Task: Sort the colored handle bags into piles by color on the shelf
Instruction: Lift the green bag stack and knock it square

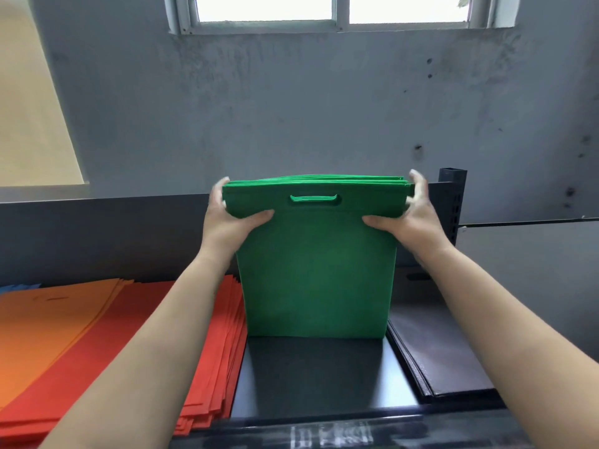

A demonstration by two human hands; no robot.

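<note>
Shelf front lip is closest to me, dark metal with a worn pale label on it. Just past it, a bare strip of black shelf between the red pile and the black pile. Orange pile sits further left, partly under the red; a sliver of blue shows at the far left edge.

Green bags, a stack of several, stand upright on their bottom edge in that bare strip, handle cutout up top. My left hand grips the upper left corner, thumb across the front face, fingers curled round the edge behind. My right hand does the same at the upper right corner. Both are closed on the stack, nothing else held.

Handling guess: thin nonwoven fabric, light per bag, the stack a bit heavier but easy. Soft and floppy, holds flat only because it's squeezed. The layers could slide and fan out, as the red pile has. Best hold is where I am, pinching both top corners so all the layers stay together. Not fragile. To lay it flat I'd tip it down while keeping the edges squared.
</note>
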